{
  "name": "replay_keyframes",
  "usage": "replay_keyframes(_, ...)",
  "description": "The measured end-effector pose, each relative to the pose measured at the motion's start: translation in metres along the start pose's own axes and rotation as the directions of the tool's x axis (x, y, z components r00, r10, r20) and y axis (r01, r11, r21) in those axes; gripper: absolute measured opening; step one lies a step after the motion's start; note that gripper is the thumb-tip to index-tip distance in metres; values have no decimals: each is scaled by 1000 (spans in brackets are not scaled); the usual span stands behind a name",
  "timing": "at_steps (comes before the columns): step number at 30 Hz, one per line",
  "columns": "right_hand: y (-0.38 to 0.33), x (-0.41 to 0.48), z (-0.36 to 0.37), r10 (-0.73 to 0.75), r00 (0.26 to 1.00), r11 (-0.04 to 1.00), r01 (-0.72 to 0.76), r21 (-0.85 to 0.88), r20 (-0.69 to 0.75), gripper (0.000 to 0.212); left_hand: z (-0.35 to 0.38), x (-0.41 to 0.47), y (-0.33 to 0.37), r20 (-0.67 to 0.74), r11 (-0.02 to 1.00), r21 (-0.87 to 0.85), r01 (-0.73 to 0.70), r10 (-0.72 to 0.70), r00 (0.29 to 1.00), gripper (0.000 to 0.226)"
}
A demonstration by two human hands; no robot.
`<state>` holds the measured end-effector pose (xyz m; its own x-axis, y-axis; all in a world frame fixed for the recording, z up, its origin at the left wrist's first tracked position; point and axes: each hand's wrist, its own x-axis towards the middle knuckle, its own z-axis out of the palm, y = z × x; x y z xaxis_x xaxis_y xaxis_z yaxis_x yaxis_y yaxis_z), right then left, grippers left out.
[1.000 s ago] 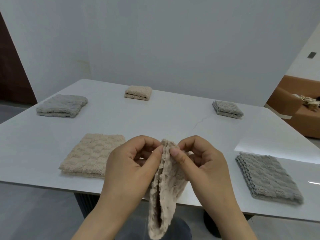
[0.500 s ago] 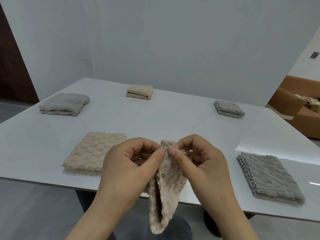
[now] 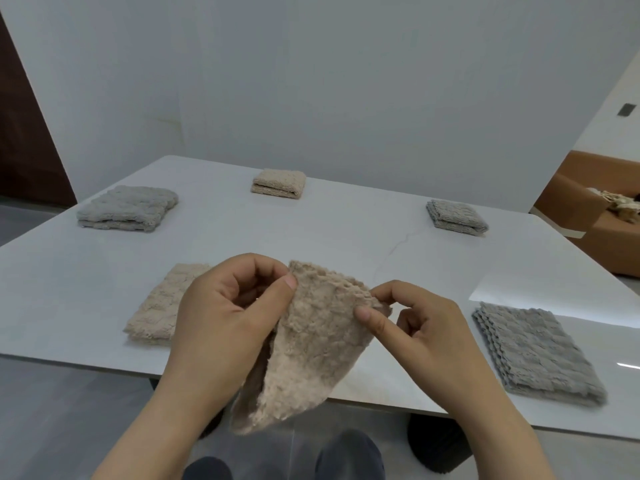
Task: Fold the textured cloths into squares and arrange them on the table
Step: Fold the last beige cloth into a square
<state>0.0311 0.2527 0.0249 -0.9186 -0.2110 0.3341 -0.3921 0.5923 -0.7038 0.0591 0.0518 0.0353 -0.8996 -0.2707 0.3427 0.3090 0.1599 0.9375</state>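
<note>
Hands both clenched on the held cloth (image 3: 318, 341): left hand (image 3: 221, 327) pinches its upper left corner, thumb against forefinger, right hand (image 3: 422, 334) pinches the upper right corner the same way, so each grip is grasping the one beige piece. Cloth is off the bench (image 3: 311, 237), up in the air over the near edge, doubled over, layers gaping on the left side. Top edge runs left to right between the two grips, left end a bit higher; the rest hangs down from them toward the person, bottom tip below the bench edge, so long axis is roughly up-down, leaning lower left. Bare bench patch lies straight ahead of the grips, between the flat beige square (image 3: 156, 313) near left and the grey square (image 3: 540, 355) near right. Guess: laying it down means carrying it forward and flat, neither hand clearly nearer to that patch; left grip sits just beside the flat beige square, so drifting left risks overlapping it
</note>
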Motion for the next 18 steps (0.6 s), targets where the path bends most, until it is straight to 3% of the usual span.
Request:
replay_keyframes(6, 4, 2, -2, -67, 998, 991, 66, -115, -4, 16, -4, 0, -10, -23, 994, 112, -18, 21, 1000, 14)
replay_keyframes(11, 8, 6, 6, -75, 997, 997, 75, 17, -33, 20, 1, -3, -20, 10, 933, 341, -115, 118, 993, 10)
replay_keyframes(14, 11, 9, 9, -33, 997, 998, 36, 53, -65, 15, 3, -3, -23, 19, 920, 367, -138, 140, 990, 11)
replay_keyframes(18, 15, 10, 11, -16, 999, 992, 10, -127, -45, 18, 6, -1, -25, 40, 922, 350, -164, 160, 986, 13)
